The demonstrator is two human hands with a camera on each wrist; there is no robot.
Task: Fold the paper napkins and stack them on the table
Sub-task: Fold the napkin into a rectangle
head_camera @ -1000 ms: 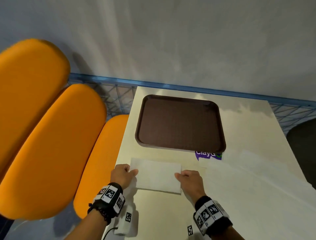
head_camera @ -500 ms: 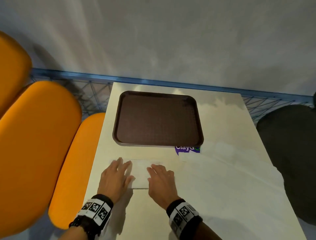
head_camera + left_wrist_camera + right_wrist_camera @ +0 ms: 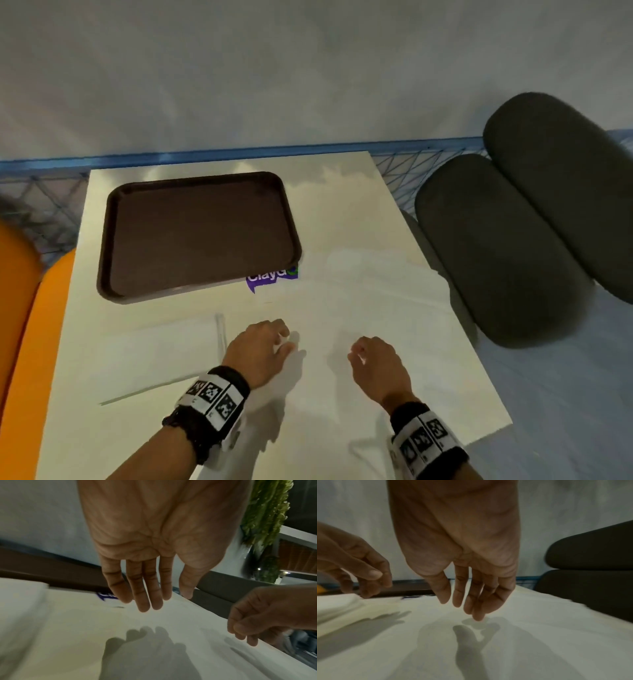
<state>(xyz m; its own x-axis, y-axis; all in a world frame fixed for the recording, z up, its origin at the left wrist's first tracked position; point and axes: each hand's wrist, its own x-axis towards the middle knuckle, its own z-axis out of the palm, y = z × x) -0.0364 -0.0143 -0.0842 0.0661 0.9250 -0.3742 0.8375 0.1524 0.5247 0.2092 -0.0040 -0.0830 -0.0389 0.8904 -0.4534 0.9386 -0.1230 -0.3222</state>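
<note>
White folded napkin (image 3: 161, 356), just beside left hand (image 3: 257, 353)

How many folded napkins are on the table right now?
1 that I can make out: a folded napkin lies on the table, left of the left hand and nearer than the tray. Blur may hide others stacked in it.

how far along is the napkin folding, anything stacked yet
One folded napkin lies flat on the table, left of both hands; blur hides whether it is a stack. Nothing is in hand: the left hand and right hand hover with relaxed fingers over a pale sheet on the right, seemingly the next napkin. The brown tray holds nothing. Most folding looks left.
</note>
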